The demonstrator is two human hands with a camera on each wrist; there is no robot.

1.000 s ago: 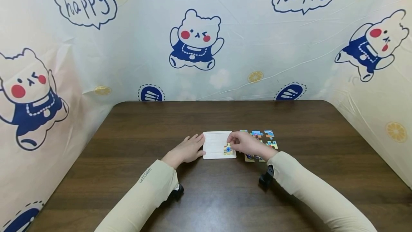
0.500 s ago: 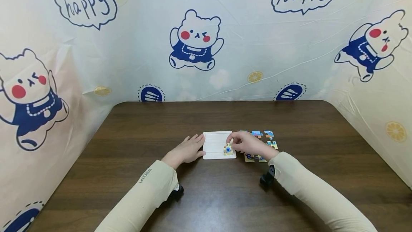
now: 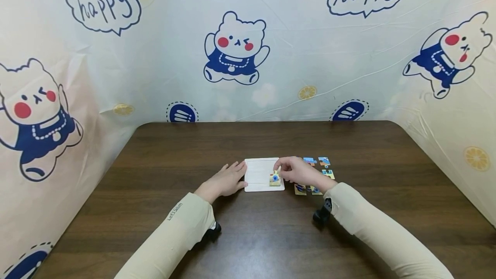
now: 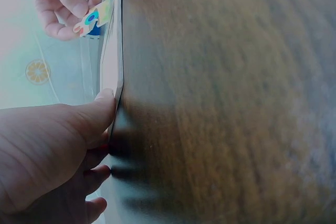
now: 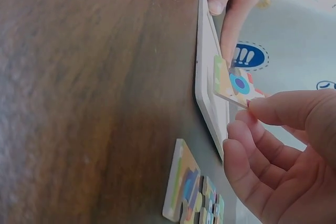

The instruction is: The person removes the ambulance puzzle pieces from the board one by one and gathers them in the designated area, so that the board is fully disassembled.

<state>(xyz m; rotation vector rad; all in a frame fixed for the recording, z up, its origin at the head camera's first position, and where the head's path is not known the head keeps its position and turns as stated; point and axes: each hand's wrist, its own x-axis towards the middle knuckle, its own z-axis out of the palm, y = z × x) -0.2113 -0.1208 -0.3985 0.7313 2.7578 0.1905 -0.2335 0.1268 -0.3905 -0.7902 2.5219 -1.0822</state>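
My right hand (image 3: 297,170) pinches a jigsaw puzzle piece (image 5: 231,82) between thumb and fingers. A blue round shape marks the piece, which is tilted over the right part of a white puzzle tray (image 3: 256,173). Its lower edge is close to the tray surface; I cannot tell whether they touch. At the tray's left edge my left hand (image 3: 227,179) rests with fingers extended, and its thumb (image 4: 107,100) touches the rim in the left wrist view. No other piece shows on the visible part of the tray.
Several loose puzzle pieces (image 3: 323,161) lie on the brown wooden table (image 3: 248,231) right of the tray, partly hidden by my right hand and wrist. In the right wrist view, more puzzle pieces (image 5: 184,184) lie near the tray. A printed cloth (image 3: 286,51) stands behind the table.
The held puzzle piece has shifted up slightly and tilted over the tray, with the right hand moving only a little. The left hand has stayed in place.
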